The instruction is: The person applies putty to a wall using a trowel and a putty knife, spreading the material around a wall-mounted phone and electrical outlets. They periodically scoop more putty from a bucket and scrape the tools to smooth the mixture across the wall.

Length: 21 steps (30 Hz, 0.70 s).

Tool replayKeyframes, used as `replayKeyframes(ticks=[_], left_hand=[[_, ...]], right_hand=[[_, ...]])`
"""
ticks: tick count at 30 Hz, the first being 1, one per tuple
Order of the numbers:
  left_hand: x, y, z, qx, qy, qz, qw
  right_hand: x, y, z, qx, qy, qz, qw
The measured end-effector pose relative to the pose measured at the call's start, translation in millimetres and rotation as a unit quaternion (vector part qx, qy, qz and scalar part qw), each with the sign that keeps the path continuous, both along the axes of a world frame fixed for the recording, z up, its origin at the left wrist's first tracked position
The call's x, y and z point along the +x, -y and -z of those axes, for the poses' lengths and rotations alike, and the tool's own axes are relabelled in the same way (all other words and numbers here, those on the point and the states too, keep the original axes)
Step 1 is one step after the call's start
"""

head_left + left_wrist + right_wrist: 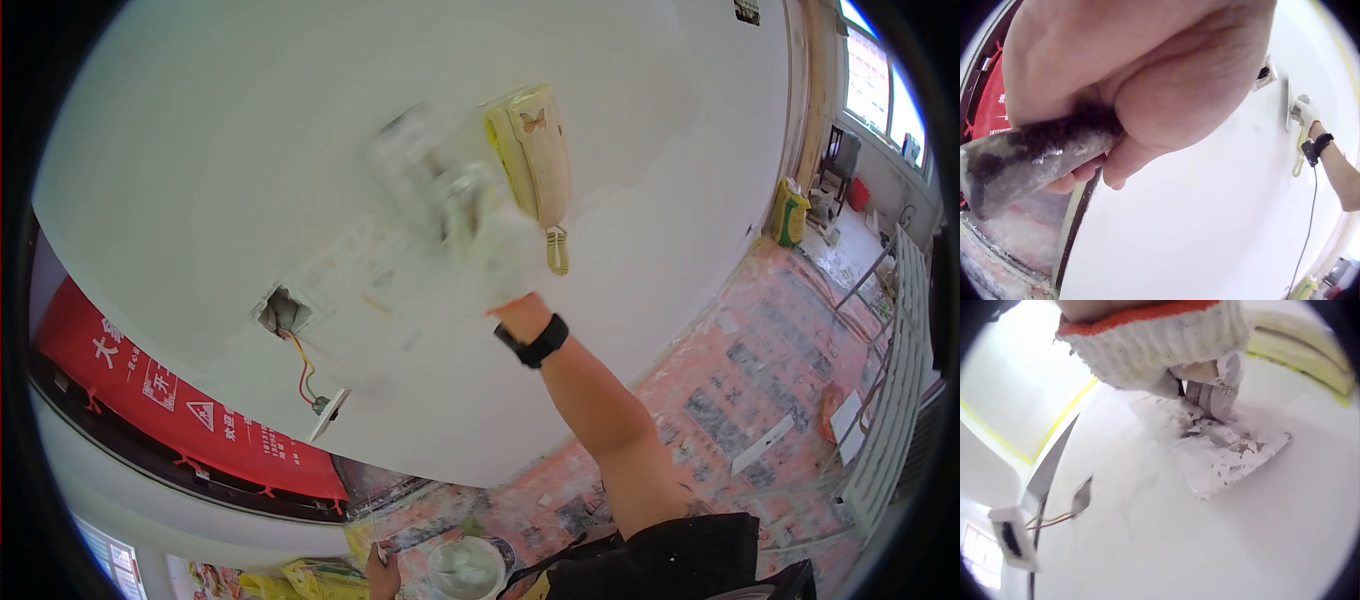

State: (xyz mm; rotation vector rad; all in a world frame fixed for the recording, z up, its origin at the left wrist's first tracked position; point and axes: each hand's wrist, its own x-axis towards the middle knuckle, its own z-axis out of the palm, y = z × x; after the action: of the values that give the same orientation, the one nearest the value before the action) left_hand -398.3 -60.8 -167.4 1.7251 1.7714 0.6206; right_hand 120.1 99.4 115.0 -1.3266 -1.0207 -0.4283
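Note:
My right hand (492, 238), in a white knit glove with an orange cuff, grips the handle of a plastering trowel (1229, 464). The trowel's blade is crusted with white plaster and lies against the white wall (640, 260); it is blurred in the head view. Just right of the glove hangs a yellowed intercom phone (545, 160) with a butterfly sticker and a coiled cord. Down at the bottom of the head view, my bare left hand (382, 574) holds a thick, stained handle (1035, 156); the rest of that tool is hidden.
Left of the trowel, wires run from a wall box (285, 310) to a dangling switch plate (330, 414). A bucket (466, 568) of whitish paste stands below. A red banner (190, 400) is at left, and metal scaffolding (905, 370) at right over the plaster-smeared floor covering (690, 370).

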Motion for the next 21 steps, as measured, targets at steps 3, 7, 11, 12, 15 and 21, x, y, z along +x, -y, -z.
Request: replayKeyframes(ticks=[3,7,11,12,15,21], left_hand=[[23,-6,-24,-0.006,-0.011,0.016,1.000],[27,-13,-22,-0.011,0.007,0.030,0.999],[7,-9,-4,-0.003,0.028,0.027,0.999],[3,-4,-2,-0.015,0.037,0.008,0.999],[-5,7,-1,-0.026,-0.003,-0.020,0.999],[16,-5,-17,-0.003,0.013,0.015,1.000]], right_hand=[[-15,8,16,-0.036,0.111,-0.043,0.992],[9,27,-5,-0.003,-0.124,-0.126,0.984],[24,0,-12,0.114,-0.110,-0.002,0.987],[22,-3,-11,0.115,-0.108,0.001,0.987],[-7,6,-24,0.033,-0.081,-0.012,0.996],[-76,-19,15,0.067,0.233,-0.019,0.970]])
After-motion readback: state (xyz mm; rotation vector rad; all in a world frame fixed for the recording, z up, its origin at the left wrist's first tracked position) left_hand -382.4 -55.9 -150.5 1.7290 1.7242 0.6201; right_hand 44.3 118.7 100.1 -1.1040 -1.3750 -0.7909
